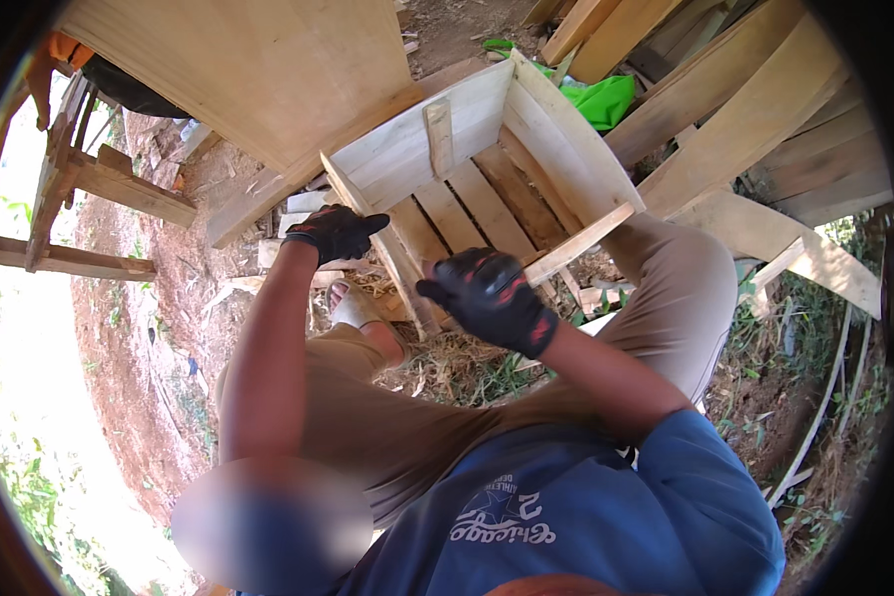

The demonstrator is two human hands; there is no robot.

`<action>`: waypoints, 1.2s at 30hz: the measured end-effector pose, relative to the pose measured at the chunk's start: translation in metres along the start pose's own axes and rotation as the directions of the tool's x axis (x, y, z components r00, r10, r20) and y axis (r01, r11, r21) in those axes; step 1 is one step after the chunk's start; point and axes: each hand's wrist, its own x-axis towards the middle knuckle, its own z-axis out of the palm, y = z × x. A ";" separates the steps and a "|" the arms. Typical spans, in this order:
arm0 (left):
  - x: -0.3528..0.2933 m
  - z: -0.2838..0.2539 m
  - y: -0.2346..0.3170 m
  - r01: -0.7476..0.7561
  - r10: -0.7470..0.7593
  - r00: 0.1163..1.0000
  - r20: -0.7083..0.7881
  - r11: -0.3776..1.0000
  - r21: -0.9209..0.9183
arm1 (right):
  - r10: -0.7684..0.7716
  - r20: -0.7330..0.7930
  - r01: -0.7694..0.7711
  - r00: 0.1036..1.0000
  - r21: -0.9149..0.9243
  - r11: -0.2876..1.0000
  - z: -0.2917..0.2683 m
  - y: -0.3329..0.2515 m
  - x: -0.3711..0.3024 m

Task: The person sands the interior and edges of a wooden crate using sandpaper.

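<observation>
An open wooden crate (pixel 492 204) of pale boards, with a gapped slat bottom, stands tilted in front of my legs. My left hand (pixel 333 234), in a black glove, is at the outer side of the crate's left panel (pixel 407 283). Its thumb reaches over the panel's top edge, and its fingers look curled. A narrow wooden slat (pixel 584 243) spans the near side of the crate. Around the left end of that slat closes my right hand (pixel 489 298), in a black glove with red marks. Its palm side and the slat's end are hidden.
A large wooden panel (pixel 258 74) rises at the far left. Several long boards (pixel 735 89) are piled at the far right, beside a bright green cloth or bag (pixel 603 99). A rough wooden frame (pixel 89 189) stands left. Wood shavings (pixel 467 363) litter the ground near my foot (pixel 368 323).
</observation>
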 end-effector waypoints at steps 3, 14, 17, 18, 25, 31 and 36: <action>0.008 -0.001 -0.007 0.007 -0.005 0.998 0.058 0.999 -0.033 | -0.042 0.096 0.039 0.995 0.033 0.999 -0.058 0.051 -0.001; 0.028 -0.003 -0.011 0.019 -0.017 0.997 0.073 0.999 -0.029 | 0.497 -0.323 -0.551 0.805 -0.719 0.424 -0.109 0.203 -0.049; 0.033 -0.001 -0.012 -0.095 0.093 0.995 0.019 0.993 0.077 | 0.352 -0.495 -0.603 0.794 -0.710 0.364 -0.068 0.198 -0.057; 0.030 -0.001 -0.011 -0.139 0.140 0.990 -0.001 0.983 0.118 | 0.224 -0.558 -0.601 0.799 -0.722 0.343 -0.059 0.197 -0.059; 0.022 0.019 0.000 0.103 -0.096 0.908 -0.407 0.995 -0.006 | 0.385 -0.491 -0.624 0.781 -0.644 0.444 -0.060 0.207 -0.069; 0.054 0.023 -0.006 0.145 -0.280 0.848 -0.450 0.939 -0.313 | 0.351 -0.444 -0.566 0.824 -0.631 0.530 -0.056 0.229 -0.022; 0.049 0.027 0.019 0.194 -0.390 0.777 -0.495 0.895 -0.401 | 0.241 -0.392 -0.460 0.888 -0.781 0.423 -0.027 0.266 0.048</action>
